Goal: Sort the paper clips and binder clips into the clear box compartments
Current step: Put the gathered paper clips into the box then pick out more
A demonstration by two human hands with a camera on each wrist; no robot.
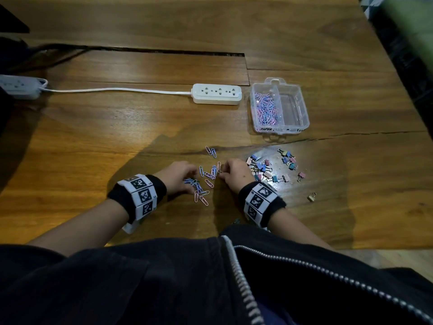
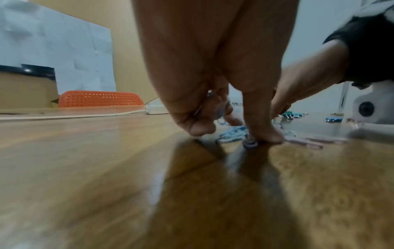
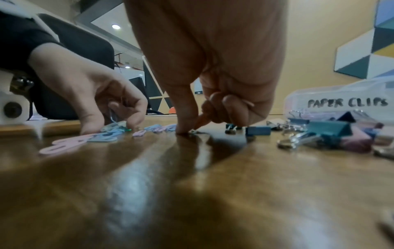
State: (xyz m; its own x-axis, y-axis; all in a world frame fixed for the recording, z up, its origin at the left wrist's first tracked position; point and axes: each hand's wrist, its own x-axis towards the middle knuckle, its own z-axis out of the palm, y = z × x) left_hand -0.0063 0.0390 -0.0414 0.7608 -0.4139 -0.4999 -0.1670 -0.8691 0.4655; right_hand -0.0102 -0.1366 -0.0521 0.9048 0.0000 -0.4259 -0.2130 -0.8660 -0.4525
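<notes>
Both of my hands are working low on the glossy brown wooden table (image 1: 93, 141), on the near side of the clear plastic two-compartment box (image 1: 280, 106). My right hand (image 1: 236, 174) is curling its fingers under, thumb and forefinger pinching at a thin wire clip flat on the wood; whether it is actually gripped yet I cannot tell. My left hand (image 1: 179, 177) is closing thumb and fingers around a small bunch of blue clips, some already gathered in the palm.

The loose pink and blue coated-wire paper clips (image 1: 207, 177) are lying flat between my two hands, nearer me than the box, their long axes pointing every way. The small folded-metal binder clips (image 1: 271, 167) with silver wire handles are heaped just right of my right hand, so that hand is nearer to them.

Inside the box, the left compartment is holding a heap of paper clips; the right one looks bare. I judge the carry will be forward and rightward.
</notes>
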